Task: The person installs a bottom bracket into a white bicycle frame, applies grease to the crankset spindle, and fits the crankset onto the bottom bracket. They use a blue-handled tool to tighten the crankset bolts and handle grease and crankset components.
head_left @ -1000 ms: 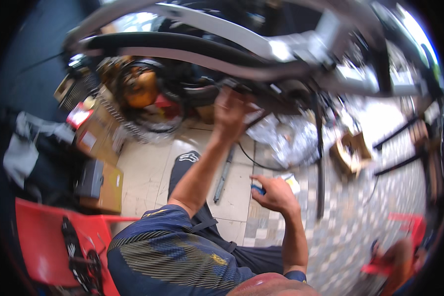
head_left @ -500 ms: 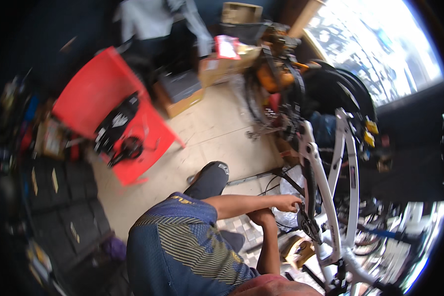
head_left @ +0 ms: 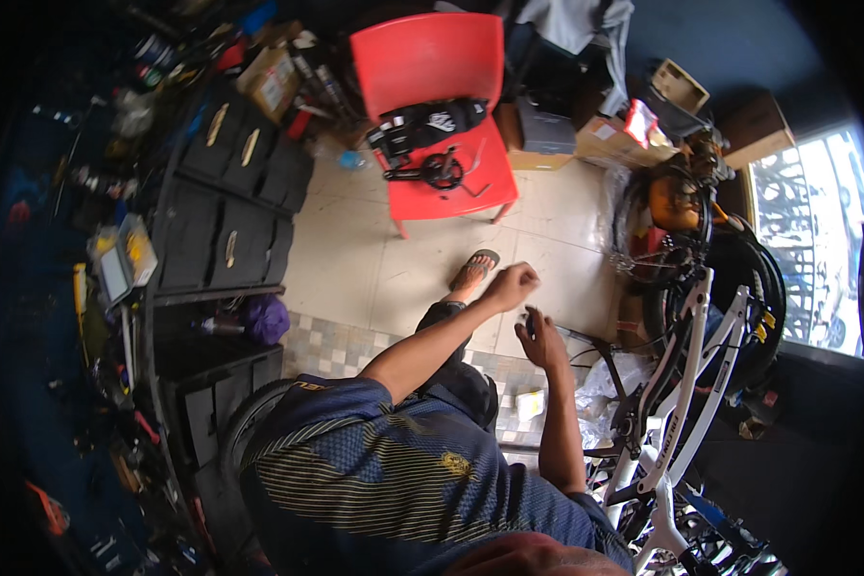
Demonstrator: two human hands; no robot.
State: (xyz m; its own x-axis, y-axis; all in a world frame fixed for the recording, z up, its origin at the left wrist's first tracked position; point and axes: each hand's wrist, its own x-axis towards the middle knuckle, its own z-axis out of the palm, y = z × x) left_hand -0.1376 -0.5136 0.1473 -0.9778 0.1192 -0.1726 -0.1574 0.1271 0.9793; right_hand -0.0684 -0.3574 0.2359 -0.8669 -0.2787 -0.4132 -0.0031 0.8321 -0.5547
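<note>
My left hand (head_left: pixel 515 287) is raised in front of my body with its fingers curled together, slightly blurred; I cannot make out anything in it. Close by on its right, my right hand (head_left: pixel 544 342) has its fingers bent round a small dark object (head_left: pixel 530 323), too small to name. The hands are apart from each other. A white bicycle frame (head_left: pixel 674 422) stands to the right of my right forearm, and neither hand touches it. Ahead, a red plastic chair (head_left: pixel 427 67) carries a black crankset (head_left: pixel 440 172), a black fabric item (head_left: pixel 439 125) and an L-shaped hex key (head_left: pixel 479 190).
On the left stands a dark drawer cabinet (head_left: pixel 223 230) beside cluttered shelves with tools. Cardboard boxes (head_left: pixel 600 142) line the back. Black wheels (head_left: pixel 766 288) lean behind the frame at right, near clear plastic wrapping (head_left: pixel 600 398). My sandalled foot (head_left: pixel 472 274) rests on the tiled floor.
The view has swung to the right, so the chair appears nearer the middle. My hands have come away from the white bicycle frame, where my left hand was close to its lower part.
</note>
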